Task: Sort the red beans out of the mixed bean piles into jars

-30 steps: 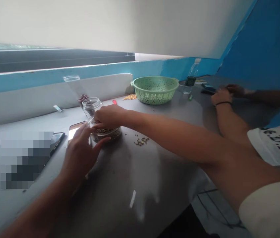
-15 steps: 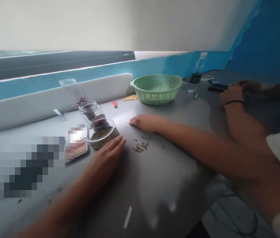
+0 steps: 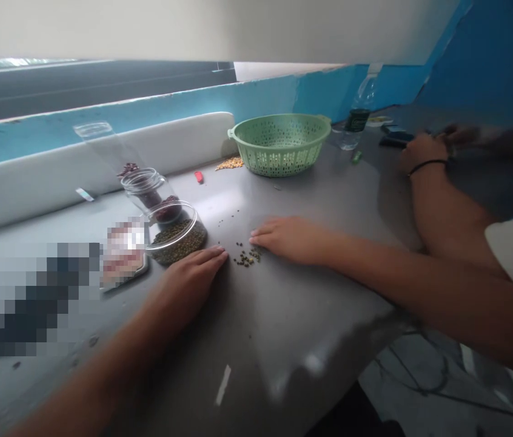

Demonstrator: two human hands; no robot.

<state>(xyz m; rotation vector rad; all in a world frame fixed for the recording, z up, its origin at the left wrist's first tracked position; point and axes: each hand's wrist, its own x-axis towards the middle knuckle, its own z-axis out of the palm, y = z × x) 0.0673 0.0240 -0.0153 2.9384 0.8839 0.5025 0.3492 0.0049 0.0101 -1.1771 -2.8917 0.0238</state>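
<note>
My left hand lies flat on the grey table, fingers stretched to the right, close by a round clear jar of green mung beans. Facing it, my right hand rests low on the table with its fingers extended to the left. Loose mung beans are scattered between the two hands, the right fingertips at the pile's edge. A few dark specks lie farther up the table. Behind the mung bean jar stand another clear jar with dark red beans and a taller clear container, also with red beans.
A green colander stands at the back beside a heap of yellow kernels. A red piece lies nearby. Farther right are a water bottle and a co-worker's hand near a dark phone. A phone lies left of the jars.
My right hand has moved nearer to me, from above the loose mung beans to their right edge. My left hand stays beside the jar. The view has shifted slightly.
</note>
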